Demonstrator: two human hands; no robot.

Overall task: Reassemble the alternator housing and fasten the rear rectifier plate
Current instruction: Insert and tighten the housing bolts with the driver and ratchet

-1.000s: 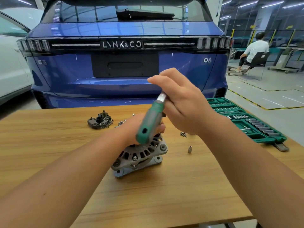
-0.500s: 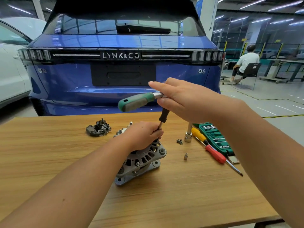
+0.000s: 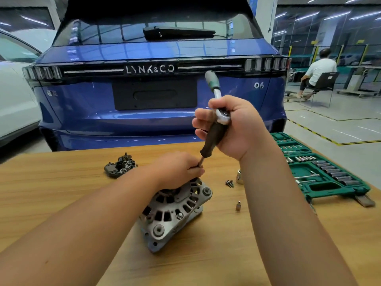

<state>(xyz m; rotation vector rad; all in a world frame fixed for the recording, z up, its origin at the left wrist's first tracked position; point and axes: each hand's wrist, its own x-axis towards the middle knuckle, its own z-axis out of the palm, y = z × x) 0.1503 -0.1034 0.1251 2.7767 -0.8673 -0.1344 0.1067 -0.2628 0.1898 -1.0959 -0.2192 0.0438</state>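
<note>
Your right hand grips the ratchet head atop a driver; your left hand pinches its shaft on the alternator, mid-table. You're likely tightening a housing bolt; swing steadily next.

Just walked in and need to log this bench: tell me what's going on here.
A person is working on an alternator on a wooden table. The right hand grips a ratchet with a dark extension; the left hand steadies its tip at the housing. The rectifier plate lies apart, with loose screws nearby.
</note>
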